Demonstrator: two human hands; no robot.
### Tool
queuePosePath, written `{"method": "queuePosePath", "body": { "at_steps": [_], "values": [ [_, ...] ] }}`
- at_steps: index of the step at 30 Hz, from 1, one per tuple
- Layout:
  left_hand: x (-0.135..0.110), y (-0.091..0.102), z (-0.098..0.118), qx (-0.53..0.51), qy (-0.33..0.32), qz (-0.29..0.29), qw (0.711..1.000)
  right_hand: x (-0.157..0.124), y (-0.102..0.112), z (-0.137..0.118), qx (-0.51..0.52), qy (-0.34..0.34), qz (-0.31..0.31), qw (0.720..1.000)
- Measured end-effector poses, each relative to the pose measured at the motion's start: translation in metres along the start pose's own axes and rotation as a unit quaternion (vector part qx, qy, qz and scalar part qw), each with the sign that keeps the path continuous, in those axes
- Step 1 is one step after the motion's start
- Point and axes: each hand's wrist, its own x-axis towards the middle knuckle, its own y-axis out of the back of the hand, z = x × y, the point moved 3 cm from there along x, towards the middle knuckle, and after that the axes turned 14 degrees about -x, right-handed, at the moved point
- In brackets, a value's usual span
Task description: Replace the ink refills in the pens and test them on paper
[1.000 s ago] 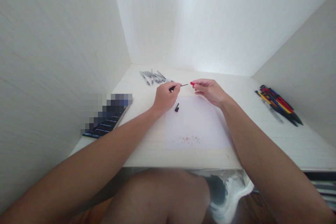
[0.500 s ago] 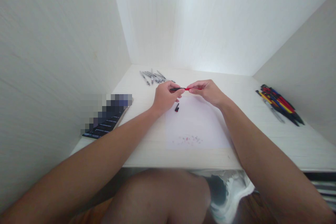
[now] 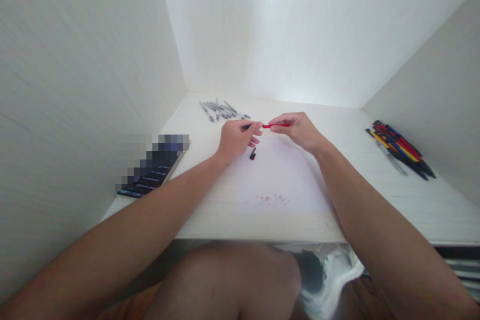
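Note:
A slim pen (image 3: 266,126), red on the right and black on the left, lies level between my two hands above the desk. My left hand (image 3: 237,139) pinches its black part between thumb and fingers, the lower fingers loosely curled. The red part is in the fingertips of my right hand (image 3: 295,126), with its red end showing past the thumb. Whether the two parts are joined, I cannot tell. Just below my left fingers, a small black pen cap (image 3: 253,154) with a touch of red lies on a white paper sheet (image 3: 285,175).
Several clear pens (image 3: 219,109) lie in a loose pile behind my left hand. At the right wall is a heap of coloured pens (image 3: 399,147). A dark, partly blurred flat item (image 3: 150,180) lies left. Small marks (image 3: 268,200) dot the paper's near end.
My left thumb and fingers have shifted along the pen's black part, and the thumb now points more upward. More red shows at my right hand. The cap has stayed put.

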Motion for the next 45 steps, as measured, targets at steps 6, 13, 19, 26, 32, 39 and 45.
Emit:
{"method": "queuePosePath", "body": {
  "at_steps": [6,13,19,26,32,39,45],
  "values": [
    [0.002,-0.003,0.005,0.047,-0.027,0.008,0.998,-0.002,-0.002,-0.006,-0.005,0.003,0.006,1.000],
    [0.004,-0.005,0.006,-0.032,0.004,0.019,0.999,-0.002,-0.003,-0.002,0.004,-0.006,-0.001,1.000],
    [0.001,-0.001,0.008,-0.016,-0.024,0.042,0.999,-0.001,-0.001,-0.001,0.007,-0.022,0.016,1.000],
    [-0.001,0.005,0.009,-0.053,0.009,0.088,0.995,-0.002,-0.001,-0.002,0.010,-0.031,0.021,0.999],
    [0.002,0.001,0.002,-0.112,0.033,0.086,0.989,-0.002,0.002,-0.003,-0.004,-0.036,0.039,0.999],
    [0.004,0.004,-0.001,-0.074,0.025,0.097,0.992,-0.001,0.001,-0.001,-0.022,-0.028,0.038,0.999],
    [0.000,0.007,0.006,0.010,0.029,0.106,0.994,-0.001,-0.004,-0.002,-0.028,-0.012,0.028,0.999]
  ]
}}
